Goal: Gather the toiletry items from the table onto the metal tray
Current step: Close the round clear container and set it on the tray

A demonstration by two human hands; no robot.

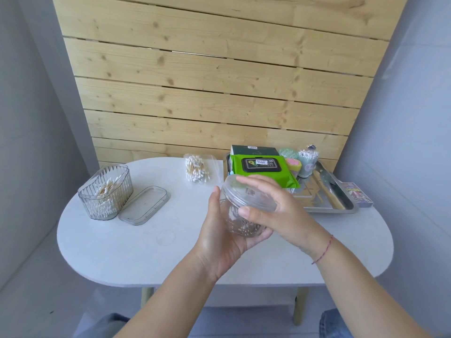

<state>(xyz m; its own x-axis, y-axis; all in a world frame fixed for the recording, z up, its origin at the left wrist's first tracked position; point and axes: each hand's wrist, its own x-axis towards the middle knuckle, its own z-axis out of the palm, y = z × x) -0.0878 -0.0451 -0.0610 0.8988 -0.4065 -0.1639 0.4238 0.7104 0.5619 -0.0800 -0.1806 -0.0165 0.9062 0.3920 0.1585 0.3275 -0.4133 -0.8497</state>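
A bright green wipes pack with a black lid lies on the silver tray, beside a white tabletop and pale knotty wood slats.

You worked in bright, soft, even daylight, with only faint shadows on the table. The tray glinted mildly. Your wide lens bowed the planks and walls near the edges.
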